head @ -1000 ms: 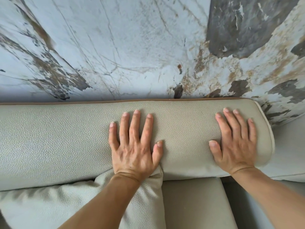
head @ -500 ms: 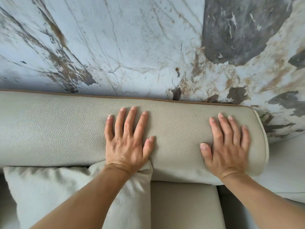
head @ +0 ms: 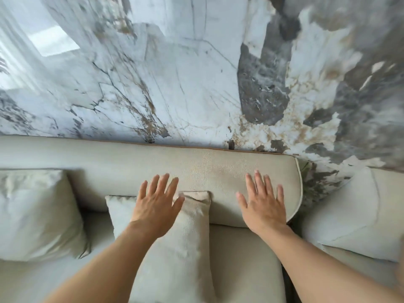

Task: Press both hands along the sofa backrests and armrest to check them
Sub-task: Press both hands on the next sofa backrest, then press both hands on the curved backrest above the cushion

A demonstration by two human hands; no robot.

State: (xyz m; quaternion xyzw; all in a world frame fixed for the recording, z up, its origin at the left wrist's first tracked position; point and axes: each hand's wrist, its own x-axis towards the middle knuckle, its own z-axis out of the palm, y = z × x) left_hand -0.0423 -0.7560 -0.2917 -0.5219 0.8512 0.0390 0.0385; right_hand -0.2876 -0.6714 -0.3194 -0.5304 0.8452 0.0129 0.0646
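Note:
A pale grey-green leather sofa backrest [head: 214,169] runs across the middle of the view, with a brown piped top edge against the wall. My left hand [head: 156,204] is flat with fingers spread, low on the backrest's front and overlapping the top of a small cushion [head: 185,243]. Fingers spread as well, my right hand [head: 263,204] lies over the backrest near its rounded right end. I cannot tell whether the palms touch the leather. Both hands hold nothing.
A marbled white, grey and brown wall [head: 196,84] rises behind the sofa. A larger cushion [head: 37,215] leans at the left. Another pale cushion or sofa section [head: 354,213] sits at the right. The seat cushion [head: 242,259] lies below the backrest.
The view has pulled back and up, showing more wall and cushions. Both hands have slid down from the top of the backrest toward its lower front; the image is motion-blurred.

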